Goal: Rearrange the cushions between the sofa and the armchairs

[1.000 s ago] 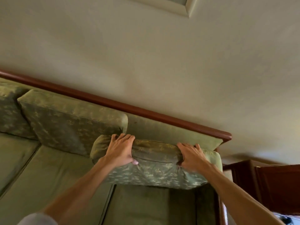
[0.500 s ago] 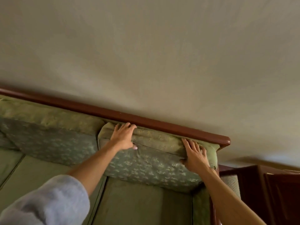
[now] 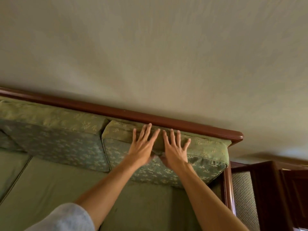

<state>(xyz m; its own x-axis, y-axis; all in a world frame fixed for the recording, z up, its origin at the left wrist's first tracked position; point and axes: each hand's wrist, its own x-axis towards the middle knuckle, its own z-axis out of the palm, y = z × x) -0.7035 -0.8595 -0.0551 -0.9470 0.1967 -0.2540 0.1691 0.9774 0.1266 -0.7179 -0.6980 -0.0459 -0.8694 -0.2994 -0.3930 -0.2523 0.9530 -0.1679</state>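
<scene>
A green patterned back cushion (image 3: 205, 155) stands upright against the back of the sofa (image 3: 50, 180) at its right end, under the dark wooden top rail (image 3: 116, 112). My left hand (image 3: 143, 145) and my right hand (image 3: 175, 149) lie flat side by side on the middle of this cushion, fingers spread, pressing on its upper edge and holding nothing. A second matching back cushion (image 3: 55, 137) leans against the sofa back just to the left, touching the first.
A plain beige wall (image 3: 166, 55) rises behind the sofa. Past the sofa's wooden right arm (image 3: 227, 189) stands dark wooden furniture (image 3: 275, 189) with a woven panel. Green seat cushions (image 3: 150, 205) fill the foreground.
Both hands let go of the cushion's top corners and slid together to its middle, now lying flat with fingers spread. The cushion sits higher and snug under the rail.
</scene>
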